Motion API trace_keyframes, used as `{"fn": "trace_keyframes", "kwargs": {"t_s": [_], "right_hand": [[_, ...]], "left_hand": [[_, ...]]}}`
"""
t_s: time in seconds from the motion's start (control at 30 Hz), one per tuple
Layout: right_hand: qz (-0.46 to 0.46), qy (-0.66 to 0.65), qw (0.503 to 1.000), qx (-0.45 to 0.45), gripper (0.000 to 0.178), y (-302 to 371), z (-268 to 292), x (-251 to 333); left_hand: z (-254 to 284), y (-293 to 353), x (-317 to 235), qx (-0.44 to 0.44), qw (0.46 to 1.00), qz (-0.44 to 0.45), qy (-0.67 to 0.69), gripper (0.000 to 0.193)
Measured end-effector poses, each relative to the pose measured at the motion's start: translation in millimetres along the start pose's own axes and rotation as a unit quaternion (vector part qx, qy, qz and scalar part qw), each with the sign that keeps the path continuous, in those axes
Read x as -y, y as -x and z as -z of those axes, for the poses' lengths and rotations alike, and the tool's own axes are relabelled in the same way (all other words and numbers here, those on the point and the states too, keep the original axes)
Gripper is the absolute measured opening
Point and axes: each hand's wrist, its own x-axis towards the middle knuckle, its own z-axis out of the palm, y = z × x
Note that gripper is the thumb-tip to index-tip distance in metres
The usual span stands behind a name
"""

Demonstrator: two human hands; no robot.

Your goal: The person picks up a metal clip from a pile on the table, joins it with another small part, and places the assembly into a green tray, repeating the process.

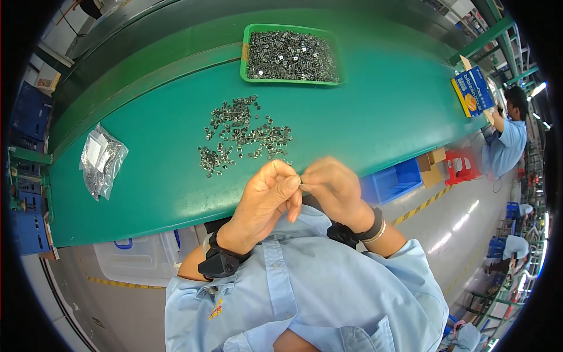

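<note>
Close in front of my body, over the near edge of the green bench, my left hand (267,196) and my right hand (334,188) meet at the fingertips. Both are closed in a pinch, thumbs against forefingers. A tiny dark piece (301,183) shows where the fingertips touch, too small to name. The right hand is a little blurred. Just beyond the hands, a loose spread of small black and metallic parts (246,135) lies on the bench. Farther back sits a green tray (243,58) heaped with similar small parts.
A clear plastic bag (102,161) of dark parts with a white label lies at the left. At the far right stands a blue and yellow box (472,91), near a seated person (509,141). Below the bench are a blue bin (396,182), a red stool (461,166) and a clear lidded box (138,258).
</note>
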Motion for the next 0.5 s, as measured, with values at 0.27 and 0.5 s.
{"fn": "trace_keyframes", "kwargs": {"t_s": [0.27, 0.5], "right_hand": [[-0.067, -0.067, 0.995, -0.024, 0.012, 3.5, -4.0, -5.6], [-0.090, -0.061, 0.994, -0.031, 0.013, 4.4, -7.7, -5.7]], "left_hand": [[-3.3, -0.2, -0.3, -0.015, 0.999, 0.002, 0.046, 0.018], [0.9, -1.7, 2.2, -0.015, 1.000, -0.006, 0.014, 0.017]]}}
